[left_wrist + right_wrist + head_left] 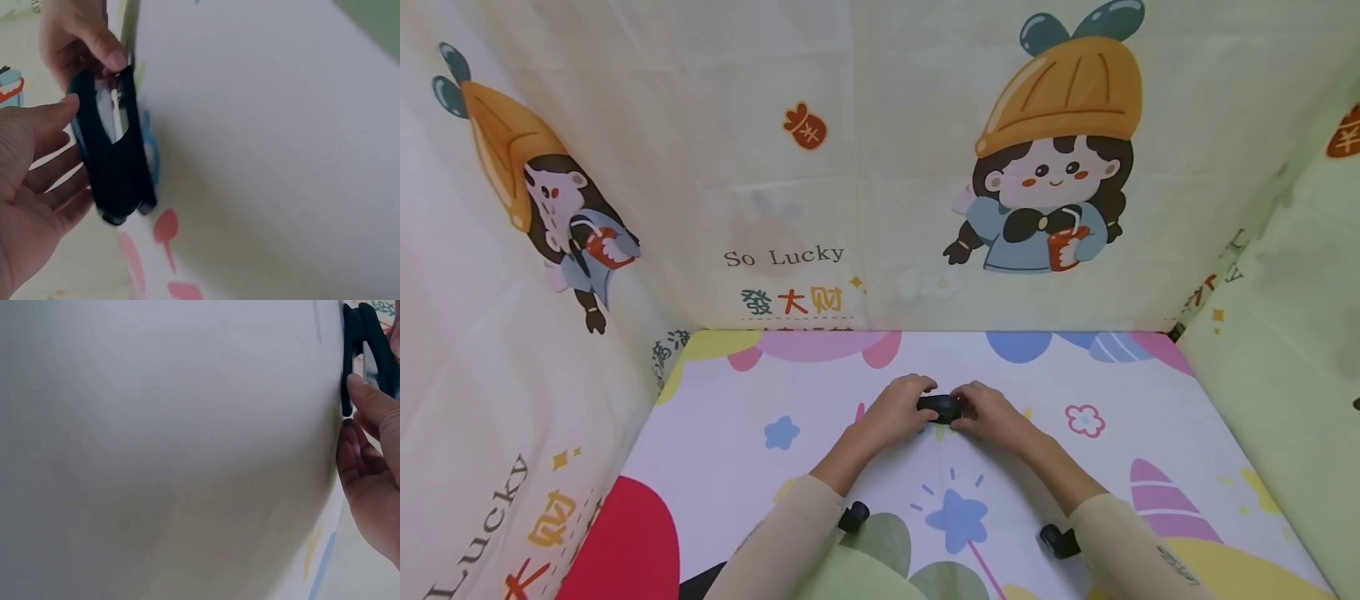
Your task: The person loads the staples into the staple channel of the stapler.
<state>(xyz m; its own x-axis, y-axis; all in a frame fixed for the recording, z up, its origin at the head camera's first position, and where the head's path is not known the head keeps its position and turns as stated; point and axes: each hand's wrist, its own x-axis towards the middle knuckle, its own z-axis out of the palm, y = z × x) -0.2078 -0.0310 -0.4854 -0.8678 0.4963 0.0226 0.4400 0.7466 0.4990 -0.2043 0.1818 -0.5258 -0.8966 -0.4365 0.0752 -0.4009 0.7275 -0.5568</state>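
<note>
A black stapler [942,407] is held between both hands over the far middle of the table. My left hand [895,410] grips its left end, thumb on the near side and fingers behind. In the left wrist view, the thumb of that left hand [37,169] lies at the edge of the stapler [119,169], whose top has an opening with a metal strip inside. My right hand [992,414] pinches the other end. The right wrist view shows the stapler [349,369] with its two arms spread apart, and the right hand's thumb [369,397] on the lower arm.
A patterned white cloth [715,467] covers the table. Printed fabric walls [910,167] rise at the back and on both sides. Black wrist camera mounts [853,517] stick out by the sleeves. A red printed shape [625,542] lies at the near left.
</note>
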